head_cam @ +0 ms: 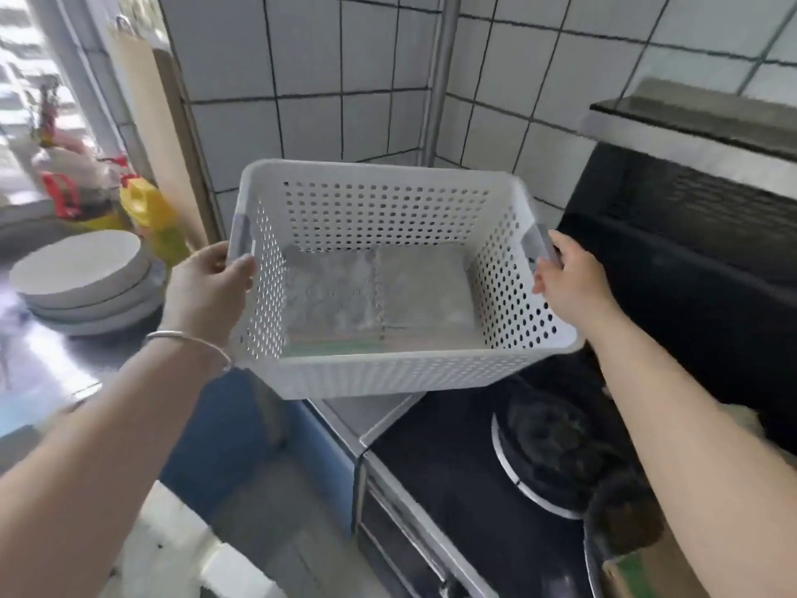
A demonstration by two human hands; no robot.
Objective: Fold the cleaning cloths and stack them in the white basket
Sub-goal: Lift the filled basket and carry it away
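Left hand [211, 291] grips the basket [371, 377] at its left end, thumb over the rim by the grey handle, fingers hidden behind the wall. Right hand [569, 278] grips the right end, fingers curled round the grey handle there. Both hands hold the basket in the air, above the gap between counter [39, 373] and stove [465, 476], tilted a little, left end higher.

Basket is white, perforated with round holes on all walls. Inside, flat on the bottom: 2 stacks of folded cloths [375, 295] side by side, touching. Left top cloth light grey and fluffy, right top one smoother grey-beige. Green and pinkish edges show at the near side under them; number of cloths cannot be told.

Bracelet [189, 340] on left wrist.

Left of basket, on the counter: stack of 3 white plates [82, 278], behind it a yellow bottle [149, 213] and red-capped items, blurred. Board [142, 123] leans on the wall by the window. Below right: black stove with a burner [556, 446]. Right: dark appliance [690, 261]. Tiled wall [345, 79] behind, vertical pipe [442, 75] in the corner.

No legible writing or brand; labels too blurred.
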